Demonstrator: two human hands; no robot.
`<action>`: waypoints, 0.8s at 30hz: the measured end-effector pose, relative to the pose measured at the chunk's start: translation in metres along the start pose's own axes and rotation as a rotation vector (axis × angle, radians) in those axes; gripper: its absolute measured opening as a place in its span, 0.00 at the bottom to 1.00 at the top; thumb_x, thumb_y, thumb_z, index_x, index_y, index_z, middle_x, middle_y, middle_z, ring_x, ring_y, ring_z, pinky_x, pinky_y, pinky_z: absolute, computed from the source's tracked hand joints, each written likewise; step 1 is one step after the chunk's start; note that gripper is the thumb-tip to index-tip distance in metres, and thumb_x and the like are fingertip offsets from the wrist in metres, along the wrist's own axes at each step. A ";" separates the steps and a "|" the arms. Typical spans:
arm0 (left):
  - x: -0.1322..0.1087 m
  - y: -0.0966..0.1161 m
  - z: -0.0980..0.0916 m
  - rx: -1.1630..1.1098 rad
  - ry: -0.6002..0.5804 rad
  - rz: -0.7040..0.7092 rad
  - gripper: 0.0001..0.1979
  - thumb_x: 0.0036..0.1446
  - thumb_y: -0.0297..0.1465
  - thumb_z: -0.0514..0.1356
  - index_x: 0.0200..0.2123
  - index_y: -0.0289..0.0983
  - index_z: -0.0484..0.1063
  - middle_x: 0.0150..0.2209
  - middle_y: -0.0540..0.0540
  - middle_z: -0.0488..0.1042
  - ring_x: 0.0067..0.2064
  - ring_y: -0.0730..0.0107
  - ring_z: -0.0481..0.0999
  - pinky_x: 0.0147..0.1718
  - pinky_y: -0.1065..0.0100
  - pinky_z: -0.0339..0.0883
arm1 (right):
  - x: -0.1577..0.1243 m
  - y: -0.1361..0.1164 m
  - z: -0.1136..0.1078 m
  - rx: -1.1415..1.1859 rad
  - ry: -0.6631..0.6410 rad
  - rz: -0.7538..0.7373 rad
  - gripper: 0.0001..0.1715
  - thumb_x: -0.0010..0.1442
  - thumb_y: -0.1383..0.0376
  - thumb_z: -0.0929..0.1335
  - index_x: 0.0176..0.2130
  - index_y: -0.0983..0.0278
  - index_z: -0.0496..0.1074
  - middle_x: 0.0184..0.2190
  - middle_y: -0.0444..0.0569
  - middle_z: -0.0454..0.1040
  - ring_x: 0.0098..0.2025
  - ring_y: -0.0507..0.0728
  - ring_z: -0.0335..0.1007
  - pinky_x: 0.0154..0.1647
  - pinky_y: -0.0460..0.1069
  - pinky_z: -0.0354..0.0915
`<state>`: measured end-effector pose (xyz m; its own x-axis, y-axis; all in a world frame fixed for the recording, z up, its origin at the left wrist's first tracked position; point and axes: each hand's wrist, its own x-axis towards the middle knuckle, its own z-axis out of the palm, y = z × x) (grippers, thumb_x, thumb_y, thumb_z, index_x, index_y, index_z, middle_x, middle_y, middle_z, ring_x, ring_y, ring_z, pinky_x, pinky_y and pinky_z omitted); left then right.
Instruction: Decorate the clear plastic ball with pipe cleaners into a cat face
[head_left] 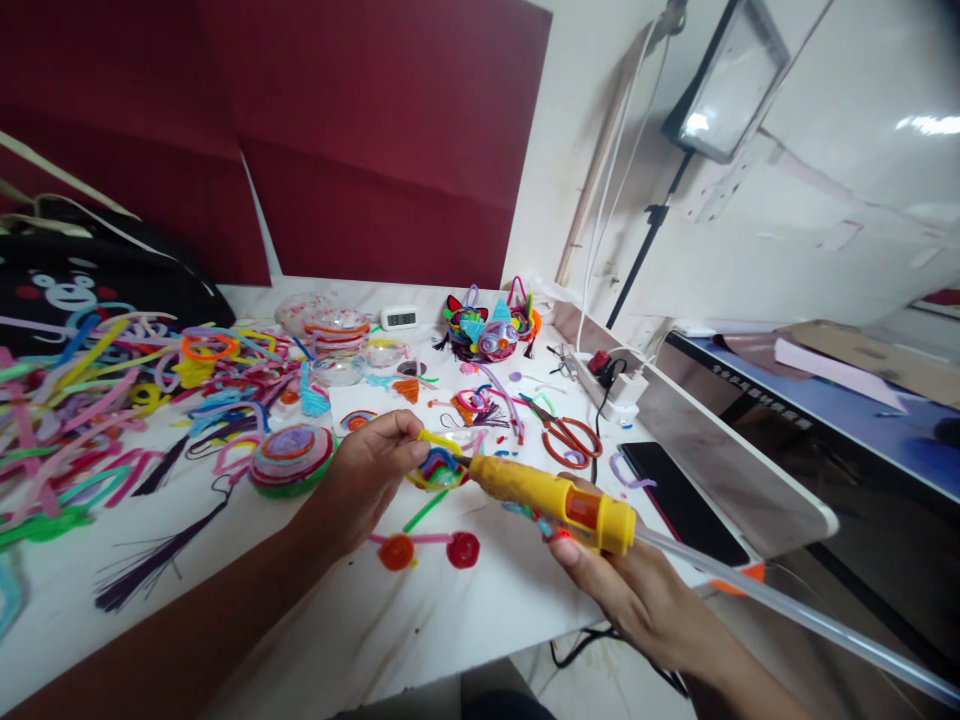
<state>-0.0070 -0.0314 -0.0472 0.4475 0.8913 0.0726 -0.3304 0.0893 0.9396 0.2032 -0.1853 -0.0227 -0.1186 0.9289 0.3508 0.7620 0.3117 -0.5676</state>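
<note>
My right hand (645, 600) is wrapped round a yellow hot glue gun (525, 485), a long clear glue stick (780, 600) running out of its back. The gun's nozzle meets the edge of a small round piece (442, 468) edged with yellow pipe cleaner. Pinched between the thumb and fingers of my left hand (371, 470) is that yellow pipe cleaner edge. Just below lie a green pipe cleaner (425, 510) and orange (395, 552) and red (463, 550) coiled discs. A pipe cleaner dome (292, 458) sits left of my left hand.
Loose pipe cleaners (97, 400) heap over the table's left side. Orange-handled scissors (566, 435) and a black phone (682, 500) lie on the right, near a power strip (619, 385). Colourful finished pieces (491, 325) and a small white digital display (398, 318) stand at the back.
</note>
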 end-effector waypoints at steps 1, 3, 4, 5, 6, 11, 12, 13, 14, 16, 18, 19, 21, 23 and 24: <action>0.000 0.000 0.000 -0.001 0.003 -0.003 0.10 0.44 0.31 0.69 0.26 0.36 0.69 0.25 0.53 0.65 0.26 0.76 0.62 0.25 0.72 0.56 | -0.001 0.001 0.000 0.003 -0.002 0.007 0.17 0.69 0.57 0.58 0.34 0.61 0.67 0.33 0.49 0.71 0.36 0.57 0.71 0.38 0.49 0.69; 0.000 0.000 0.000 -0.002 0.011 -0.008 0.10 0.44 0.31 0.69 0.26 0.37 0.69 0.25 0.53 0.65 0.26 0.76 0.62 0.25 0.72 0.55 | -0.003 0.002 0.001 0.009 0.000 0.018 0.16 0.69 0.56 0.59 0.35 0.61 0.67 0.34 0.49 0.72 0.37 0.57 0.71 0.39 0.49 0.69; -0.001 0.000 0.000 -0.001 0.013 -0.010 0.10 0.44 0.31 0.69 0.27 0.37 0.69 0.25 0.53 0.66 0.26 0.75 0.62 0.25 0.72 0.55 | -0.003 0.002 0.001 0.011 0.000 0.024 0.15 0.69 0.56 0.59 0.36 0.61 0.67 0.34 0.49 0.72 0.38 0.57 0.71 0.39 0.49 0.69; -0.001 0.000 -0.001 0.002 0.014 -0.012 0.10 0.44 0.31 0.68 0.27 0.37 0.69 0.25 0.53 0.66 0.26 0.75 0.62 0.25 0.72 0.55 | -0.004 0.002 0.001 0.013 -0.002 0.030 0.16 0.69 0.56 0.59 0.36 0.61 0.68 0.34 0.49 0.72 0.38 0.57 0.72 0.39 0.49 0.69; -0.001 0.000 -0.001 0.005 0.012 -0.015 0.10 0.45 0.31 0.68 0.27 0.37 0.70 0.25 0.53 0.66 0.26 0.75 0.62 0.25 0.72 0.55 | -0.004 0.002 0.001 0.015 -0.004 0.033 0.16 0.69 0.56 0.59 0.36 0.61 0.68 0.34 0.49 0.72 0.38 0.57 0.72 0.39 0.49 0.69; 0.000 0.000 0.000 0.001 0.015 -0.022 0.10 0.44 0.31 0.69 0.26 0.37 0.69 0.25 0.53 0.66 0.26 0.76 0.62 0.25 0.72 0.55 | -0.002 0.000 0.000 0.032 -0.004 0.013 0.15 0.69 0.56 0.59 0.36 0.61 0.68 0.34 0.49 0.72 0.39 0.58 0.71 0.41 0.49 0.68; 0.000 0.000 0.000 -0.001 0.017 -0.023 0.10 0.43 0.31 0.69 0.26 0.37 0.69 0.25 0.53 0.66 0.26 0.76 0.62 0.25 0.72 0.55 | -0.001 -0.001 0.000 0.041 -0.008 0.013 0.15 0.69 0.56 0.59 0.35 0.60 0.68 0.33 0.48 0.72 0.39 0.58 0.71 0.40 0.49 0.68; 0.000 0.001 0.001 -0.004 0.020 -0.024 0.10 0.43 0.31 0.69 0.26 0.37 0.69 0.25 0.53 0.66 0.26 0.76 0.62 0.25 0.72 0.56 | -0.001 -0.001 0.000 0.053 -0.013 0.016 0.15 0.68 0.56 0.59 0.35 0.60 0.68 0.33 0.48 0.71 0.38 0.58 0.71 0.39 0.50 0.68; 0.000 0.001 0.001 -0.008 0.023 -0.023 0.10 0.43 0.31 0.69 0.26 0.36 0.69 0.25 0.53 0.66 0.26 0.76 0.62 0.25 0.72 0.56 | 0.000 -0.002 0.000 0.067 -0.015 0.019 0.15 0.68 0.56 0.59 0.34 0.60 0.68 0.32 0.48 0.71 0.37 0.58 0.70 0.39 0.50 0.68; 0.000 0.001 0.001 -0.016 0.026 -0.017 0.10 0.43 0.31 0.69 0.26 0.36 0.69 0.26 0.53 0.66 0.27 0.76 0.62 0.26 0.72 0.56 | 0.000 -0.003 -0.001 0.094 -0.012 0.021 0.15 0.68 0.56 0.60 0.34 0.60 0.68 0.32 0.48 0.71 0.36 0.58 0.70 0.39 0.50 0.68; 0.000 0.001 0.001 -0.017 0.024 -0.017 0.10 0.43 0.31 0.69 0.27 0.36 0.70 0.26 0.53 0.66 0.27 0.76 0.63 0.26 0.72 0.56 | 0.000 -0.003 -0.001 0.116 -0.005 0.021 0.15 0.68 0.55 0.60 0.33 0.59 0.67 0.32 0.48 0.71 0.35 0.58 0.70 0.38 0.51 0.68; 0.000 0.001 0.000 -0.016 0.020 -0.017 0.10 0.44 0.31 0.69 0.27 0.36 0.70 0.26 0.52 0.66 0.27 0.75 0.63 0.26 0.72 0.56 | 0.000 -0.002 -0.001 0.124 -0.001 0.021 0.16 0.67 0.55 0.60 0.33 0.59 0.67 0.32 0.48 0.70 0.35 0.58 0.70 0.38 0.51 0.68; 0.000 0.001 0.000 -0.007 0.014 -0.019 0.10 0.44 0.31 0.69 0.26 0.36 0.70 0.26 0.52 0.66 0.27 0.75 0.62 0.26 0.71 0.55 | 0.000 -0.002 -0.001 0.138 0.003 0.020 0.15 0.67 0.55 0.60 0.33 0.59 0.67 0.32 0.48 0.70 0.35 0.58 0.70 0.38 0.52 0.68; 0.000 0.000 0.000 0.002 0.010 -0.013 0.10 0.44 0.31 0.69 0.26 0.36 0.70 0.26 0.52 0.66 0.27 0.75 0.63 0.26 0.71 0.55 | 0.001 -0.002 -0.001 0.142 -0.003 0.016 0.15 0.67 0.55 0.60 0.34 0.60 0.67 0.32 0.48 0.70 0.36 0.58 0.70 0.39 0.52 0.69; 0.000 0.000 0.000 0.004 0.005 -0.005 0.10 0.44 0.31 0.69 0.26 0.36 0.70 0.26 0.52 0.66 0.27 0.75 0.63 0.26 0.71 0.56 | 0.001 -0.002 -0.001 0.138 -0.008 0.016 0.15 0.68 0.55 0.60 0.34 0.60 0.67 0.33 0.48 0.70 0.37 0.58 0.70 0.40 0.52 0.69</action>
<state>-0.0072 -0.0314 -0.0469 0.4451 0.8931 0.0658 -0.3245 0.0924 0.9414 0.2023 -0.1850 -0.0203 -0.1130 0.9354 0.3352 0.6688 0.3211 -0.6705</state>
